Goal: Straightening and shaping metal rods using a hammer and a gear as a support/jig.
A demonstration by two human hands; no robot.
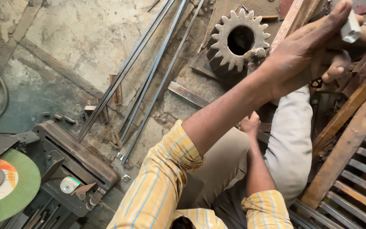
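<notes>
A round orange and white label (1,180) sits on the green disc (20,186), lower left. A small white and green sticker (69,184) sits on the dark machine (75,165) beside it.

The left hand (314,51) is gripping a short square tube (351,28) of pale, matt metal. At eleven o'clock of it, a big gear (239,40) is showing rough, dull grey cast metal. Long thin steel rods (149,76) are lying on the cracked, dusty concrete floor (77,38). At eight o'clock, a green cutting disc (15,186) is looking grainy. The rusty metal frame (348,140) is flaking brown.
</notes>
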